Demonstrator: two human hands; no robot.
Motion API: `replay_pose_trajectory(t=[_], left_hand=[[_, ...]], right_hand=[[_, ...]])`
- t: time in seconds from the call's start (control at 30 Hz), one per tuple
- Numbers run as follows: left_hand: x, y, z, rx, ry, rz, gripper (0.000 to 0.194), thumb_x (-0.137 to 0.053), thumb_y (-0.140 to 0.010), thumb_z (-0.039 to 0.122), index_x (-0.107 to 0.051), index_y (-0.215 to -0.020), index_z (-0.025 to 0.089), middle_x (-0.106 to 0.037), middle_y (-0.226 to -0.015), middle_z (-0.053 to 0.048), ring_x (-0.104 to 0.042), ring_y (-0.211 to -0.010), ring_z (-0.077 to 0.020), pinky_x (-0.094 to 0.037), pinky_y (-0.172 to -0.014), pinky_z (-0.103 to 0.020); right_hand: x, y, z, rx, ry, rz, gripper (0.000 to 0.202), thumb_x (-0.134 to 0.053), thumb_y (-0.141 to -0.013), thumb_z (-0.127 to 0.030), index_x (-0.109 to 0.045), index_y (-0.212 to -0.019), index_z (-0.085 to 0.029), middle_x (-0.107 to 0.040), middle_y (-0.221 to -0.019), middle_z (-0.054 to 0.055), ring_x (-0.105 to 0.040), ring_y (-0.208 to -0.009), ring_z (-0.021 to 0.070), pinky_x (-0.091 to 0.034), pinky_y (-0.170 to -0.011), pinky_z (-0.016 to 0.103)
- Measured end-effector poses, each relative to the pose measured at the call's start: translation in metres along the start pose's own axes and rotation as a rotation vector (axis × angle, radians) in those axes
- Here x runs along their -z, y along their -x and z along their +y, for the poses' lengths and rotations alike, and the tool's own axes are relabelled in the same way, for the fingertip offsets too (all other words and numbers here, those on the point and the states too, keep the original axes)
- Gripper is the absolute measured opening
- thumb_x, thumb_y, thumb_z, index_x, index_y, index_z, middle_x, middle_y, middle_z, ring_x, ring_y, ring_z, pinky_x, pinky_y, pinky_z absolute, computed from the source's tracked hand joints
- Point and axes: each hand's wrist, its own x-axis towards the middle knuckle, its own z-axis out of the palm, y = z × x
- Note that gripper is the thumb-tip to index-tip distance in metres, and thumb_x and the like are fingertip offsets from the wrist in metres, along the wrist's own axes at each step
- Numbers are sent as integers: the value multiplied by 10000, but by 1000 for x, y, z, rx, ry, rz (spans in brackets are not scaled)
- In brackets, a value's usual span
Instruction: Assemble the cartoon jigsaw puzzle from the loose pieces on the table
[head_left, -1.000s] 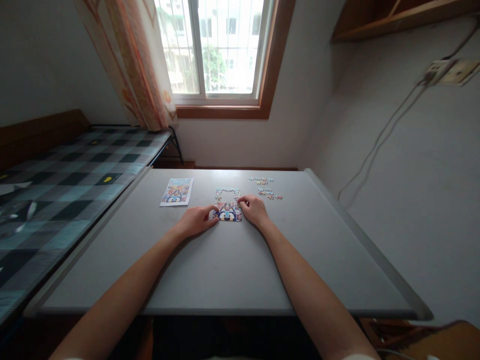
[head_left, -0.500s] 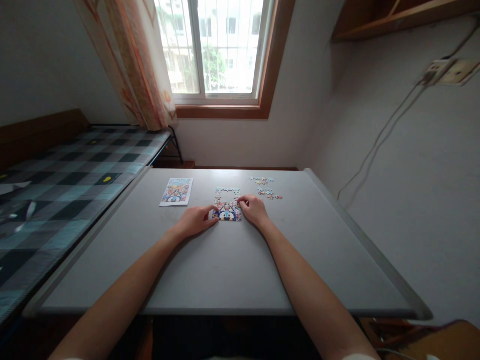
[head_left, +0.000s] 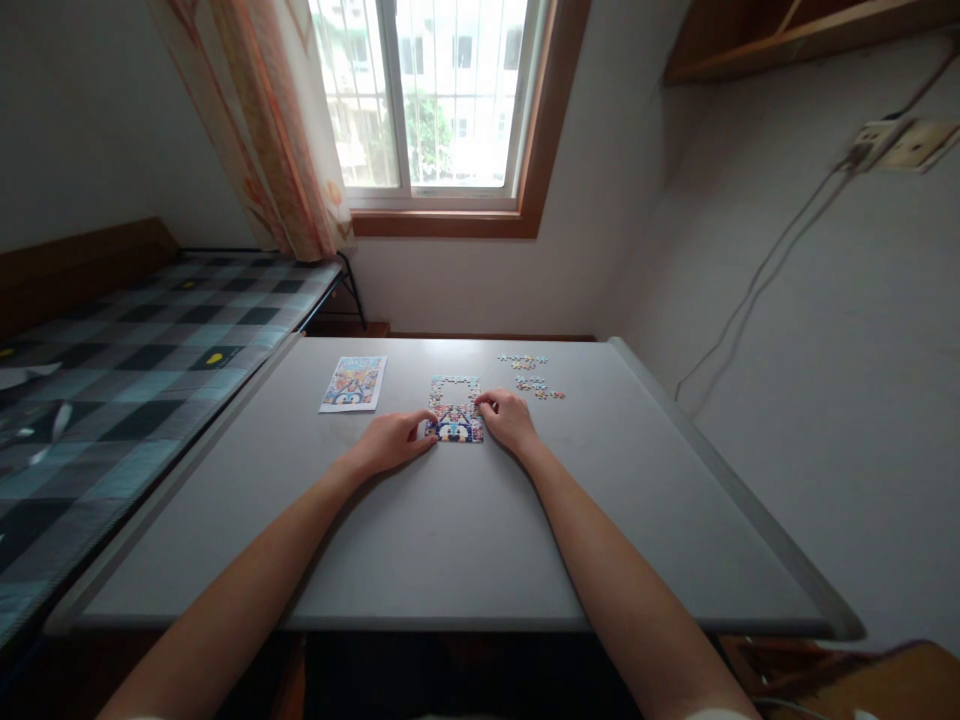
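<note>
A jigsaw puzzle lies flat on the grey-white table, its lower part filled with a colourful picture and its upper part a frame of pieces around a bare gap. My left hand rests at the puzzle's left edge, thumb and fingers apart, touching the border. At the right edge is my right hand, its fingers curled together against the side of the puzzle; whatever they may hold is too small to make out.
Loose puzzle pieces lie in groups beyond my right hand. A printed picture sheet is at the left. A checked bed adjoins the table's left side; a window is ahead.
</note>
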Motion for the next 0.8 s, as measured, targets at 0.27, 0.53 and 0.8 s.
replay_pose_trajectory(t=[0.27,0.53,0.8], left_hand=[[0,0,1,10,5,-4,319,-517,-850,470,-608,-1102,296,-559,-629,42,-509,-569,-126,-305,-554,-224],[1,0,2,7,3,-3,325,-506,-857,474,-611,-1101,287,-557,-625,38,-502,-565,-126,-301,-556,-220],[2,0,2,12,1,-3,330,-509,-852,472,-613,-1106,291,-562,-635,36,-517,-574,-128,-311,-553,-224]], right_hand=[[-1,0,0,-7,3,0,227,-495,-815,-219,-716,-852,-250,-687,-922,20,-586,-844,167,-386,-830,296],[0,0,-1,-8,-4,-1,229,-492,-814,-220,-716,-852,-246,-688,-934,21,-587,-839,166,-387,-833,298],[0,0,0,-5,8,-4,236,-488,-818,-217,-717,-870,-246,-682,-926,25,-586,-850,169,-387,-819,293]])
